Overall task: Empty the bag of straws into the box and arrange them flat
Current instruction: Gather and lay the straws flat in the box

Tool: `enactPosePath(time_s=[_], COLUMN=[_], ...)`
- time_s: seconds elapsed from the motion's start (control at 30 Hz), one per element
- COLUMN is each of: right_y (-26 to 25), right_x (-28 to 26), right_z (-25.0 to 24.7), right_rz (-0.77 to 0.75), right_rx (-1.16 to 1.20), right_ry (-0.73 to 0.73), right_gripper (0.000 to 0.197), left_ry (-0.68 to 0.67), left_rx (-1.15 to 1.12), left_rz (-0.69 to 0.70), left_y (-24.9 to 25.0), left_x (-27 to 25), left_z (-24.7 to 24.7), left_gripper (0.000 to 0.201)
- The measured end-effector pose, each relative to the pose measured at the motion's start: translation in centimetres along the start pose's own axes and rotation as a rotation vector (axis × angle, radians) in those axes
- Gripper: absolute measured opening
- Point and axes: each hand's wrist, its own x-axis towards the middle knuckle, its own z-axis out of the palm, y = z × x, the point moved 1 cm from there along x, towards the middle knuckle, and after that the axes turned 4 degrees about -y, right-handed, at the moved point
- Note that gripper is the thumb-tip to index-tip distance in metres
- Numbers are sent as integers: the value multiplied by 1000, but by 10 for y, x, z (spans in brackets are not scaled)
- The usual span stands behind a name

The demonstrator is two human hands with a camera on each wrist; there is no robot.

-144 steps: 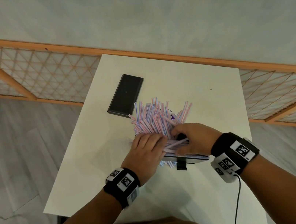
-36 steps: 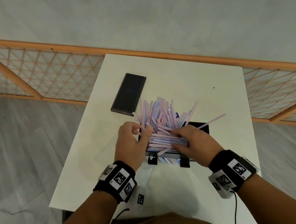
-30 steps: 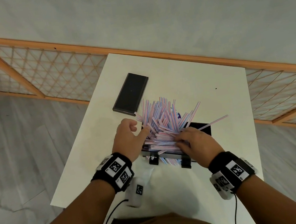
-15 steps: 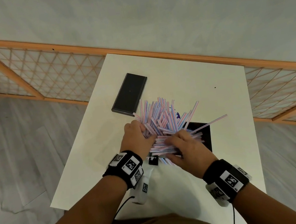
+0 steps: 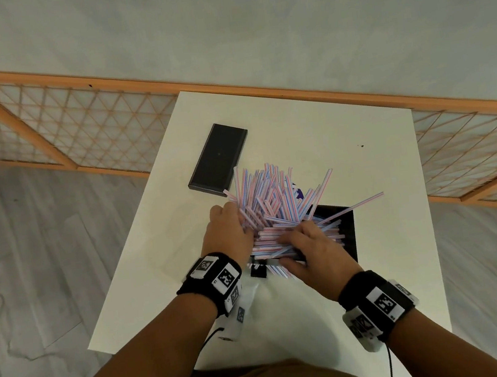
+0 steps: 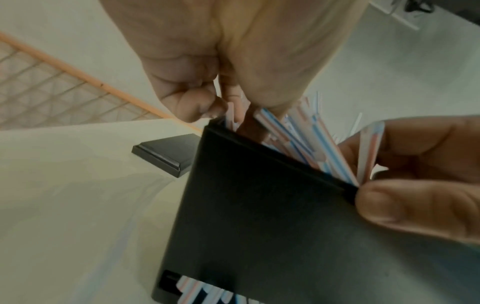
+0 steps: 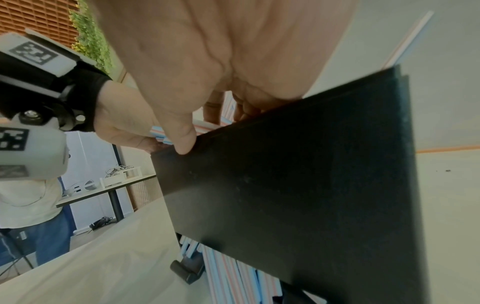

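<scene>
On the white table point(image 5: 344, 128), toward its near edge, the black box point(image 5: 348, 228) stood heaped with pink-and-blue striped straws point(image 5: 272, 204), many jutting up and fanning toward the far edge (one long one stuck out toward the right edge). The left hand point(image 5: 226, 233) had its fingers curled into the straws at the box's left end. The right hand point(image 5: 311, 250) lay on the straws lying across the box, fingers bent over them and thumb against the box's near wall. A flat black lid point(image 5: 218, 159) lay near the left edge.
</scene>
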Motion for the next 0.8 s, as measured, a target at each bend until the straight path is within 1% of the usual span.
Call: enactPosePath(time_s=[0.13,0.3,0.43,0.5,0.57,0.67,0.8], right_y=[1,2,2,2,2,2,2], right_x=[0,-1,-2,-2,-2,-2,-2], right_z=[2,5,4,3,3,3,4], right_rz=[-3,-6,-10,-17,-24,-36,-41], right_rx=[19,23,31,37,36,41,42], right_ry=[16,23,23,25,27,34,42], right_gripper=[36,36,36,37,37,36,36], left_ry=[-1,-107,-156,-183,-229,-301,-336], left_rx=[129,275,589,711,799,862,910], left_rz=[117,271,388,455,517,577,603], left_y=[-7,-7,0,3,4,5,8], left_x=[-1,0,2,2,4,7,8], left_z=[-2,-6,-12,-16,-19,-21,-22], left_gripper=[11,24,23,25,30,35,37])
